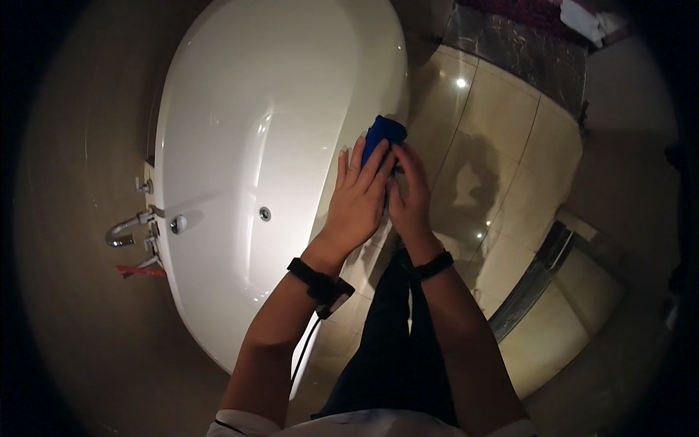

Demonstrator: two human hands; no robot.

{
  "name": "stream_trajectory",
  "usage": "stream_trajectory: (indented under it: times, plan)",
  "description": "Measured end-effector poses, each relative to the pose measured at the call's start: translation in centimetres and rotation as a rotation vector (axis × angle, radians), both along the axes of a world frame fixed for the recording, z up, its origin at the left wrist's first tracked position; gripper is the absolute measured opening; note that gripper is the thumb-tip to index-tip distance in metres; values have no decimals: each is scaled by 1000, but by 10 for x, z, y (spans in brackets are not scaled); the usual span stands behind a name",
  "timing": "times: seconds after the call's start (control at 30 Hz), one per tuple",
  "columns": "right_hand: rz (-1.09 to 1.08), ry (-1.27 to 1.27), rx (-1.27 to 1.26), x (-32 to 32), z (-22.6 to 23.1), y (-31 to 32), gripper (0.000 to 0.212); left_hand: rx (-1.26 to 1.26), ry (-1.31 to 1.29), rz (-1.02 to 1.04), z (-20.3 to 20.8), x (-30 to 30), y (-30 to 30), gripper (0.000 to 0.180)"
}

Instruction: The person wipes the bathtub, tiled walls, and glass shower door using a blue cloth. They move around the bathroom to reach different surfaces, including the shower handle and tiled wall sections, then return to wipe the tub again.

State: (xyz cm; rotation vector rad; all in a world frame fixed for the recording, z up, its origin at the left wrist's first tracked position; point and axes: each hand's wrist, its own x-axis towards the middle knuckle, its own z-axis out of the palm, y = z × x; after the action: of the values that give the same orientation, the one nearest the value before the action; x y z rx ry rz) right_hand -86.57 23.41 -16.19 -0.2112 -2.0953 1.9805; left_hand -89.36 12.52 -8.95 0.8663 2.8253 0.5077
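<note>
A folded blue cloth (pixel 384 131) lies over the right-hand rim of a white oval bathtub (pixel 291 73). My left hand (pixel 357 204) rests on it from the tub side, fingers stretched and slightly spread, some on the cloth and others on the white rim. On the outer side, my right hand (pixel 409 197) has its fingers bent against the cloth, gripping its edge. Part of the cloth is hidden beneath both hands. Black straps circle both wrists, and a small dark device (pixel 331 293) with a cable sits on the left one.
Chrome taps (pixel 131 229) and a red-handled item (pixel 142 271) stand at the tub's left edge. A drain (pixel 265 213) shows in the basin. Glossy tiles (pixel 502 124) cover the floor to the right, with a dark stone strip (pixel 510 44) beyond and a raised edge (pixel 535 280) nearer.
</note>
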Motion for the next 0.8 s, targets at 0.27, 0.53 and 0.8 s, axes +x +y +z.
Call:
stream_trajectory:
  times: [0.27, 0.53, 0.8]
  plan:
    - [-89, -107, -204, 58, -10, -51, 57, -279, 75, -353, 22, 18, -24, 45]
    - [-271, 108, -197, -30, -43, -10, 52, -362, 293, -355, -2, -48, 39, 43]
    - [-209, 2, -211, 52, -30, -44, 49, -547, 25, -435, 18, 13, 3, 44]
